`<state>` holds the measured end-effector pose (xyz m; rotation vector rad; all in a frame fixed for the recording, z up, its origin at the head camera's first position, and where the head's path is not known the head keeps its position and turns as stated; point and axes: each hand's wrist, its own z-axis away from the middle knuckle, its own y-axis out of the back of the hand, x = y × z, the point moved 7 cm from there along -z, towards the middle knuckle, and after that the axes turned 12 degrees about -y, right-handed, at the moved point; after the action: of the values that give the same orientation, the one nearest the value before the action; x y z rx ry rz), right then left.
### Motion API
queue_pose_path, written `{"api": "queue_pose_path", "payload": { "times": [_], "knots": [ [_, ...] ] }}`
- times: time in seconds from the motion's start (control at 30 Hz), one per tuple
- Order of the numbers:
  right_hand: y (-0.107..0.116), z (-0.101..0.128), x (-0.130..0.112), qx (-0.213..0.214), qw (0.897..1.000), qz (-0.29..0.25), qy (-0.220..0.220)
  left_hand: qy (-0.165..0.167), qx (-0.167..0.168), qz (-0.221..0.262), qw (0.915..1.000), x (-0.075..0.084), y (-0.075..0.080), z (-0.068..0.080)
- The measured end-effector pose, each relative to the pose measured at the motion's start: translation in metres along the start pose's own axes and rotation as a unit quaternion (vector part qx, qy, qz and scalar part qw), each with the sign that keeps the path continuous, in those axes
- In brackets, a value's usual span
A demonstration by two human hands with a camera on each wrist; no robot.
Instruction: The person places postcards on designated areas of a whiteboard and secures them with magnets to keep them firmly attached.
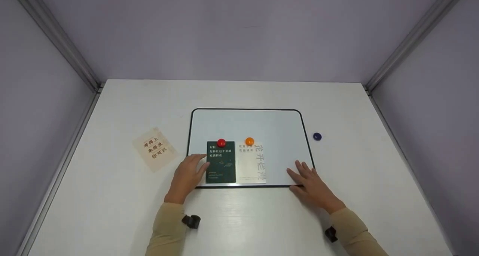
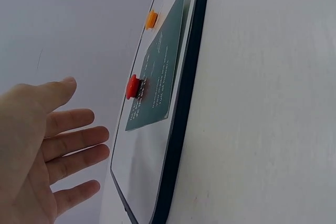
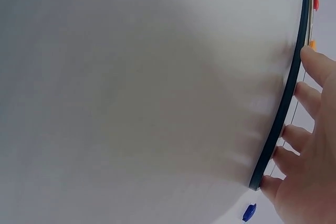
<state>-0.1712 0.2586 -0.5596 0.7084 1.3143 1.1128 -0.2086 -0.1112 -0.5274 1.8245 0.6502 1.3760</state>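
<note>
A white magnetic board (image 1: 269,125) with a black rim lies flat on the table. A dark green card (image 1: 221,166) is pinned to it by a red magnet (image 1: 221,142), and a cream card (image 1: 251,164) by an orange magnet (image 1: 249,141). My left hand (image 1: 190,173) lies open at the board's lower left corner, fingers straight beside the green card (image 2: 157,72). My right hand (image 1: 308,183) rests open on the board's lower right corner, fingers spread over the rim (image 3: 278,124).
A beige card (image 1: 155,148) with red characters lies on the table left of the board. A blue magnet (image 1: 317,136) sits on the table right of the board. Grey walls close in the white table on three sides.
</note>
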Motion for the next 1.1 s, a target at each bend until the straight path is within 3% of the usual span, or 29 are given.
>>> {"api": "queue_pose_path", "payload": {
  "times": [0.2, 0.53, 0.77, 0.93, 1.1],
  "knots": [
    [-0.001, 0.000, 0.001, -0.023, 1.000, -0.001, -0.003, 0.004, 0.014, -0.008, 0.9999, -0.006, 0.005, 0.001],
    [0.001, 0.001, -0.001, 0.000, 1.000, -0.007, 0.004, 0.045, 0.034, 0.010, 0.9984, -0.024, 0.014, 0.004],
    [0.000, 0.001, 0.000, -0.020, 1.000, 0.012, 0.002, 0.040, 0.064, -0.001, 0.9972, -0.033, 0.023, 0.007],
    [0.000, 0.001, 0.000, -0.024, 0.999, 0.020, 0.005, 0.054, 0.063, 0.007, 0.9965, -0.043, 0.025, 0.010],
    [0.001, 0.002, -0.002, -0.036, 0.999, 0.021, 0.003, 0.046, 0.081, 0.003, 0.9956, -0.045, 0.029, 0.013]
  ]
}}
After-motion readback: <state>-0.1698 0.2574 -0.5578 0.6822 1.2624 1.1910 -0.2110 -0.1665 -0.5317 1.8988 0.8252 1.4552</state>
